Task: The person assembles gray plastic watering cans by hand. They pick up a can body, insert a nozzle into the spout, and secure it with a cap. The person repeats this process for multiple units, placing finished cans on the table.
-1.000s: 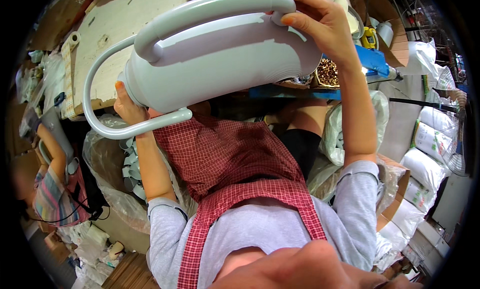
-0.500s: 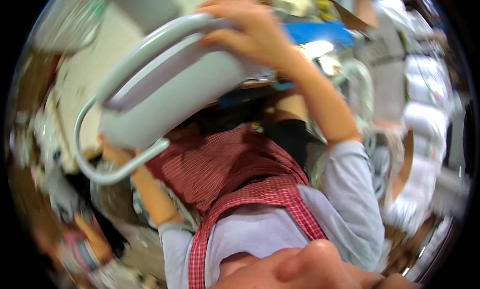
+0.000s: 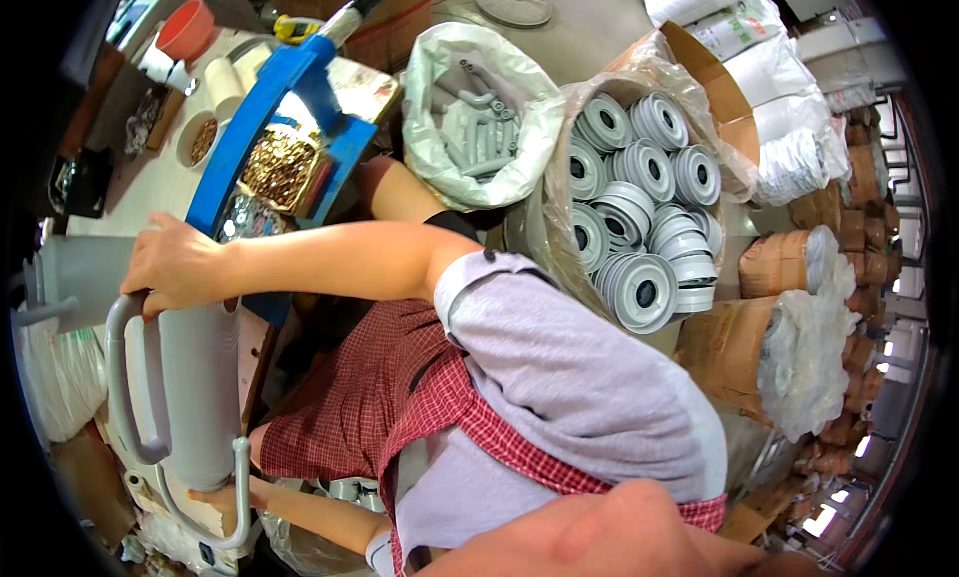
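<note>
A long grey plastic jug body (image 3: 200,397) with a thick side handle (image 3: 122,387) and a thin curved bail (image 3: 242,477) is held between my hands at the left, over the worktable. My right hand (image 3: 172,267) reaches across and grips its far end, where the thick handle begins. At the near end, my left hand (image 3: 228,499) holds the jug body from below, its fingers partly hidden behind the bail. Just beyond my right hand, another grey jug body (image 3: 90,272) lies on the table. A blue metal press frame (image 3: 225,167) stands to the right of that hand.
Gold-coloured small parts (image 3: 282,167) fill a tray in the press. A white sack (image 3: 415,137) of grey handles stands beyond my knee. To its right, a plastic-lined carton (image 3: 734,127) holds several grey rings (image 3: 639,287). An orange bowl (image 3: 186,29) sits at the table's far end.
My view has swung right, showing the sack and carton. The jug body, held in both hands, has turned from slanting to nearly upright in the picture and shifted toward the left edge.
</note>
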`<action>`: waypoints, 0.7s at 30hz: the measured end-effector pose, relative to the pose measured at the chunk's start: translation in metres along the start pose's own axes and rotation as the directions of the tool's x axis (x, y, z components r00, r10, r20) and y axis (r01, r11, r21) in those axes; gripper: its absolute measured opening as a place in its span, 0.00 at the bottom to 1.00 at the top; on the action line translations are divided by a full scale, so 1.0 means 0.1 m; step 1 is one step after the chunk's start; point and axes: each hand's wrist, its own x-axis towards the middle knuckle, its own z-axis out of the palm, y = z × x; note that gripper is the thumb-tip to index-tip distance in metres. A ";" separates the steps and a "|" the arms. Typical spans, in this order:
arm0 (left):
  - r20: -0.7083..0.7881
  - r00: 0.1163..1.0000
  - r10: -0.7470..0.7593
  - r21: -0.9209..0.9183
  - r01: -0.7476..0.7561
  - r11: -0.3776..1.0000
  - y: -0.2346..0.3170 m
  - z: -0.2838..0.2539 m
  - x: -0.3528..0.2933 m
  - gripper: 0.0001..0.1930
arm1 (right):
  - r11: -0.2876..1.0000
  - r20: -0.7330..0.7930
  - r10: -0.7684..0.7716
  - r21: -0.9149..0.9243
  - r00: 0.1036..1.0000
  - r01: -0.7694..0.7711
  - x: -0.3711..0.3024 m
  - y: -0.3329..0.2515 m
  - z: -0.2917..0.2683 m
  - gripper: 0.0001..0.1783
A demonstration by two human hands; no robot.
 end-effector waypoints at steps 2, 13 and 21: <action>0.022 0.988 -0.151 -0.208 0.153 0.966 0.18 0.07 -0.01 0.26 | 0.993 -0.194 0.047 0.113 0.980 -0.026 -0.41 0.08 -0.40 0.20; 0.099 0.988 -0.115 -0.204 0.133 0.970 0.26 -0.04 -0.51 0.25 | -0.043 -0.476 0.789 -0.674 0.389 -0.737 -5.25 -1.47 -3.98 0.10; 0.230 0.955 -0.186 -0.383 0.264 0.885 0.25 0.06 -0.85 0.25 | -0.009 -0.228 0.919 -0.829 0.323 -0.559 -5.49 -2.18 -3.27 0.43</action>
